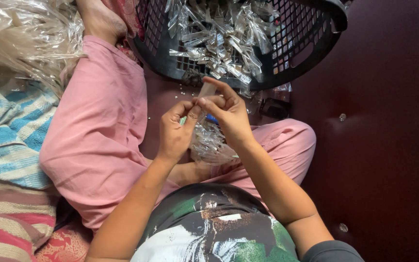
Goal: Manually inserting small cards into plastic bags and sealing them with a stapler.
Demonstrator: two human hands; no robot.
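Looking down from a head camera, we see our two bare hands meeting above our lap, over pink trousers [98,126]. Our right hand [229,114] and left hand [175,131] both pinch one small clear plastic packet [206,90]. It is narrow, with its long axis running up and away from us towards a black mesh basket [316,43] heaped with similar clear packets. Both hands' fingers are closed on the packet's lower end: the right thumb and forefinger from the right, the left fingertips from just below and left, almost touching the right. A crumpled bundle of clear plastic [209,143] lies in our lap beneath the hands. What the packet contains, we cannot tell.
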